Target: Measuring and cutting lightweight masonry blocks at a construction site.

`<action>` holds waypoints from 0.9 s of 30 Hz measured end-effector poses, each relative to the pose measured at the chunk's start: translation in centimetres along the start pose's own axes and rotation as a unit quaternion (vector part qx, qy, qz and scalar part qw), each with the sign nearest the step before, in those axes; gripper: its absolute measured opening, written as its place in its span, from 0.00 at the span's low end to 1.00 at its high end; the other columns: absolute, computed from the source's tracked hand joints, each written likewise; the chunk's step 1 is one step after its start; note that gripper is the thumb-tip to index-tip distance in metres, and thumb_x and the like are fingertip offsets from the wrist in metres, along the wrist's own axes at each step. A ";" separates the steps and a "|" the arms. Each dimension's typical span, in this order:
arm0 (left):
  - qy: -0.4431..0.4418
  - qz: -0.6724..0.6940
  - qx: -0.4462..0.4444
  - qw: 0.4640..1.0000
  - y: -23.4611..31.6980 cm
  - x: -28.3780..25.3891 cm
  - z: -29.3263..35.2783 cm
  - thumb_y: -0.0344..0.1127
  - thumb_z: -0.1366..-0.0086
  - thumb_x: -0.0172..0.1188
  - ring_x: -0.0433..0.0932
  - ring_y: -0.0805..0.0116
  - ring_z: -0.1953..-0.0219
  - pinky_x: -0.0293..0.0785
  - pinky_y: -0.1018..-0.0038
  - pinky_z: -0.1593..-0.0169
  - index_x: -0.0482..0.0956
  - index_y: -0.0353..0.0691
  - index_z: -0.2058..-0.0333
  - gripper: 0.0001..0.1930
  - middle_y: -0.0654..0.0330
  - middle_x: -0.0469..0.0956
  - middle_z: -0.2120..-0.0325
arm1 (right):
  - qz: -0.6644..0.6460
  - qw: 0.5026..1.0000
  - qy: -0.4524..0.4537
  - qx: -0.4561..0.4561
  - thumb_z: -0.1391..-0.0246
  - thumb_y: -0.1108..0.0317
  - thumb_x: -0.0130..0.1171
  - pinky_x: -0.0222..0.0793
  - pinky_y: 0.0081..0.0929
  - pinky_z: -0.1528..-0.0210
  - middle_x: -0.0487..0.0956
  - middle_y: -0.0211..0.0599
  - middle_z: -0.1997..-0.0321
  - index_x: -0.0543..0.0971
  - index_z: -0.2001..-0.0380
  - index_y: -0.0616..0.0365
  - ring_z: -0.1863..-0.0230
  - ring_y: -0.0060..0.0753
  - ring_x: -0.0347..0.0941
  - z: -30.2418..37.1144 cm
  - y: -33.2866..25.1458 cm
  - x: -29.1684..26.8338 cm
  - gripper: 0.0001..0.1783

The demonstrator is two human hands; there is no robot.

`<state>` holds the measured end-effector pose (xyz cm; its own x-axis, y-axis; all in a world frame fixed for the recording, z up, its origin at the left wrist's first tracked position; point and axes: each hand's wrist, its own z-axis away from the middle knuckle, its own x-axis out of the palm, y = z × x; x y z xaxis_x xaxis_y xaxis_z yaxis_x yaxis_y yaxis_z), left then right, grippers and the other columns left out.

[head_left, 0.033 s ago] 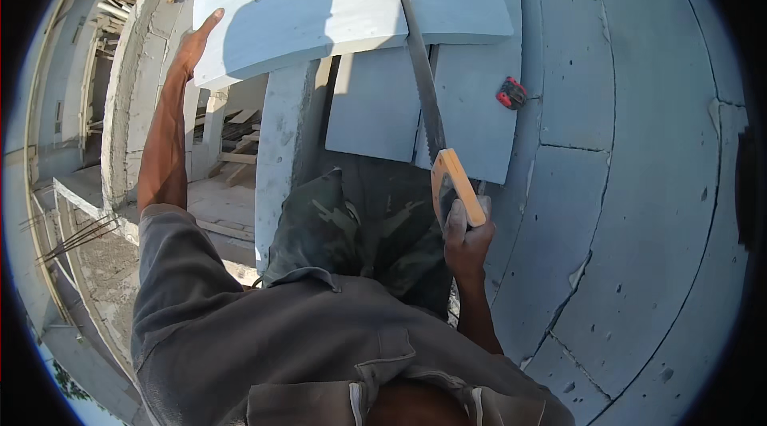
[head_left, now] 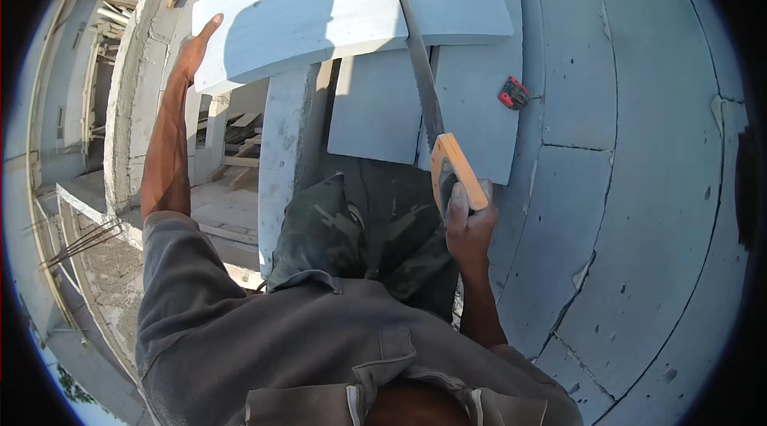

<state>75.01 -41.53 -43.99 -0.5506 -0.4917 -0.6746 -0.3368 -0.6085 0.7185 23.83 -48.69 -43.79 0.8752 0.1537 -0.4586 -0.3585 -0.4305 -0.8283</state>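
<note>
A long pale grey block (head_left: 304, 18) lies crosswise on flat grey slabs (head_left: 375, 114). Its left end juts past the floor's edge. My left hand (head_left: 192, 50) presses against that left end, fingers spread on the block's edge. My right hand (head_left: 467, 226) is closed around the orange handle (head_left: 455, 166) of a hand saw. The saw's blade (head_left: 415, 50) runs away from me across the block, right of its middle. My knee in camouflage trousers (head_left: 335, 226) rests just below the slabs.
A small red and black tool (head_left: 513, 93) lies on the slab right of the saw. Grey block flooring (head_left: 639, 186) with cracks spreads to the right. On the left is an open drop with lower walls (head_left: 120, 106), planks and rebar (head_left: 80, 242).
</note>
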 end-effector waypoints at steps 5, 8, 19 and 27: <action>-0.032 0.012 -0.011 0.999 1.6 4.6 0.4 0.75 0.51 0.57 0.74 0.53 0.49 0.71 0.65 0.47 0.71 0.24 0.46 0.53 0.38 0.73 0.50 | -0.032 0.993 -0.047 0.101 0.42 0.66 0.54 0.69 0.36 0.71 0.74 0.48 0.80 0.69 0.67 0.68 0.77 0.38 0.72 -8.9 0.8 2.5 0.13; -0.058 0.042 -0.059 0.996 1.0 2.4 1.2 0.75 0.52 0.58 0.74 0.51 0.49 0.70 0.64 0.45 0.71 0.24 0.45 0.54 0.38 0.73 0.50 | -0.017 0.994 -0.040 0.104 0.44 0.69 0.56 0.70 0.35 0.71 0.74 0.47 0.80 0.68 0.67 0.65 0.76 0.52 0.77 -0.1 0.9 -0.7 0.11; -0.037 -0.039 -0.004 0.999 0.5 3.3 0.5 0.80 0.53 0.51 0.71 0.40 0.45 0.71 0.53 0.47 0.67 0.23 0.43 0.59 0.30 0.69 0.48 | -0.053 0.986 -0.071 0.142 0.44 0.67 0.57 0.68 0.34 0.76 0.72 0.43 0.84 0.70 0.67 0.65 0.82 0.38 0.74 -3.8 1.2 1.2 0.11; -0.073 -0.047 -0.029 0.996 3.2 3.2 1.7 0.80 0.52 0.50 0.70 0.43 0.44 0.70 0.53 0.45 0.66 0.24 0.42 0.58 0.32 0.69 0.47 | -0.059 0.988 -0.054 0.132 0.44 0.68 0.58 0.67 0.35 0.77 0.71 0.46 0.85 0.68 0.70 0.66 0.83 0.46 0.73 -3.8 0.5 -0.2 0.12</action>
<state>70.84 -43.97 -43.53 -0.6257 -0.3371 -0.7034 -0.3499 -0.6847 0.6393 24.66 -52.33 -42.91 0.8812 0.2894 -0.3738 -0.3407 -0.1592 -0.9266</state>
